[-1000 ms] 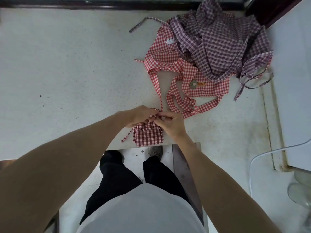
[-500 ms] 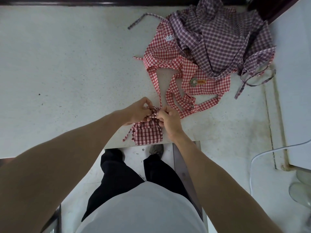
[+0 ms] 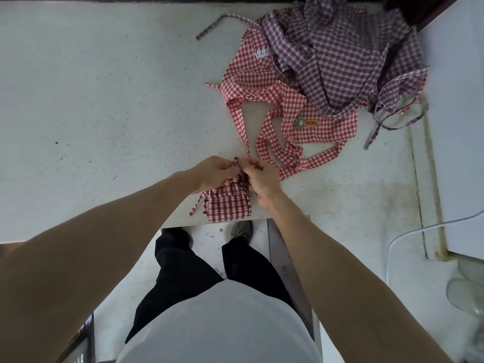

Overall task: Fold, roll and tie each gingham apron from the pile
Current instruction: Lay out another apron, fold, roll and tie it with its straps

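A rolled dark red gingham apron (image 3: 227, 205) lies at the front edge of the white table (image 3: 104, 100). My left hand (image 3: 214, 172) and my right hand (image 3: 262, 176) meet just above the roll, and each pinches a strap (image 3: 242, 179) of that apron. A loose strap end (image 3: 195, 206) trails off the roll's left side. Behind, at the back right, lies the pile: a bright red gingham apron (image 3: 288, 100) with a badge, half covered by a purple gingham apron (image 3: 340, 61).
The table's front edge (image 3: 235, 221) runs just below the roll, with my legs and the floor beneath. A white cable (image 3: 419, 229) curves at the right. A raised white surface (image 3: 458, 127) borders the table on the right.
Both hands have drawn upward and closer together over the roll, pulling the strap ends tighter. The roll and the pile have stayed in place.
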A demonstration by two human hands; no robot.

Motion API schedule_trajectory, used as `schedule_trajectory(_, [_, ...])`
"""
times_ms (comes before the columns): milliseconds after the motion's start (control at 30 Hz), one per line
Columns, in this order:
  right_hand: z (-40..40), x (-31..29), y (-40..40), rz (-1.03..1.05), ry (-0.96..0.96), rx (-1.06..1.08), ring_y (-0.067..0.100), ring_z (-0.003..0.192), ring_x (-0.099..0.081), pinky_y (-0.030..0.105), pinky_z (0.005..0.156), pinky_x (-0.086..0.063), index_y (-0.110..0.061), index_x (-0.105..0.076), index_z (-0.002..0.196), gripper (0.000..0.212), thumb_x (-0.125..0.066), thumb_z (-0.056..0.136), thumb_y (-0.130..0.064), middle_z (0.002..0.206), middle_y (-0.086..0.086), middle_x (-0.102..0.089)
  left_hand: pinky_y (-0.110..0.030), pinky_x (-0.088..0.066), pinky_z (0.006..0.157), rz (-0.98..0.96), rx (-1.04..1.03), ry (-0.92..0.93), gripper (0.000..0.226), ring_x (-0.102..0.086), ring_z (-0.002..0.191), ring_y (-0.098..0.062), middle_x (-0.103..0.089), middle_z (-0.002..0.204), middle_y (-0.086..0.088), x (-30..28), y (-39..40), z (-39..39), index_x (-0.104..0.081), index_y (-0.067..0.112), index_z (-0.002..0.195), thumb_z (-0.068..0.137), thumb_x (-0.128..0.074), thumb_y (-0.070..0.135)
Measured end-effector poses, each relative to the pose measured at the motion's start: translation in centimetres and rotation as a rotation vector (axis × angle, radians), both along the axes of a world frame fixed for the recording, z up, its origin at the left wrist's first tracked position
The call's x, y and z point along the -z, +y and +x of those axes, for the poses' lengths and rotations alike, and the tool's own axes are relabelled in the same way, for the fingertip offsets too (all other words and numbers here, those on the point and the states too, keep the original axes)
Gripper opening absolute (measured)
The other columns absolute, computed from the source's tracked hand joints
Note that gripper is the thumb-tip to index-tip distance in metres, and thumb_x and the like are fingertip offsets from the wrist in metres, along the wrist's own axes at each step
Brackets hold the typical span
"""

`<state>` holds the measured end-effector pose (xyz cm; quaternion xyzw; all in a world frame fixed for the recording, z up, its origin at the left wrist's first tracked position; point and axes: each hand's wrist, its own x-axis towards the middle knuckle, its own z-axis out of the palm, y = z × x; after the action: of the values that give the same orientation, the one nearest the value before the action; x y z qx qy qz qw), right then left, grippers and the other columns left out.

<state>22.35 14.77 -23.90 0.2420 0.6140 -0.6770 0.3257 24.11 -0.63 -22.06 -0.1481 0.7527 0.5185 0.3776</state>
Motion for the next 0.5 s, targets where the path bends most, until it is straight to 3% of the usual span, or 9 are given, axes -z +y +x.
schedule_trajectory(67, [0.1,0.6,0.0,0.119,0.047,-0.071,0.012,0.066,-0.062,0.020,0.053,-0.047,-0.011,-0.071,0.093,0.017,-0.073,0.090,-0.028,0.078,0.000,-0.070,-0.024,-0.043,0.065,0.028,-0.073,-0.007,0.035,-0.048,0.062,-0.012,-0.056,0.070,-0.002,-0.1,0.0,0.1,-0.067,0.009,0.084,0.103,-0.048,0.032])
schedule_trajectory(133, [0.3,0.9,0.1,0.255,0.205,-0.182,0.009,0.067,-0.053,0.021,0.060,-0.043,-0.013,-0.062,0.088,0.019,-0.064,0.096,-0.030,0.074,-0.004,-0.060,-0.018,-0.043,0.058,0.085,-0.223,-0.019,0.032,-0.048,0.061,-0.011,-0.056,0.071,-0.003,-0.1,0.0,0.4,-0.066,0.008,0.086,0.104,-0.045,0.024])
schedule_trajectory(267, [1.6,1.0,0.0,0.366,0.519,-0.386,0.016,0.086,-0.056,0.019,0.075,-0.045,-0.011,-0.048,0.106,0.008,-0.049,0.104,-0.020,0.094,0.007,-0.056,-0.019,-0.045,0.057,0.089,-0.410,0.056,0.030,-0.051,0.057,-0.011,-0.061,0.069,-0.003,0.3,0.4,1.4,-0.067,0.010,0.088,0.104,-0.045,0.023])
schedule_trajectory(400, [1.8,1.2,-0.1,0.498,0.690,-0.512,0.017,0.084,-0.056,0.009,0.069,-0.040,-0.004,-0.052,0.108,0.010,-0.045,0.103,-0.008,0.093,0.008,-0.057,-0.016,-0.049,0.054,0.027,-0.591,0.168,0.024,-0.056,0.052,-0.007,-0.066,0.069,-0.003,1.0,1.0,2.3,-0.071,0.013,0.095,0.102,-0.050,0.022])
schedule_trajectory(500, [1.5,1.1,0.0,0.529,0.748,-0.576,0.016,0.084,-0.061,0.010,0.070,-0.044,-0.005,-0.055,0.109,0.011,-0.048,0.102,-0.009,0.094,0.005,-0.062,-0.014,-0.046,0.051,-0.061,-0.532,0.225,0.024,-0.056,0.050,-0.004,-0.066,0.064,0.001,1.0,1.1,2.5,-0.071,0.018,0.090,0.102,-0.052,0.027])
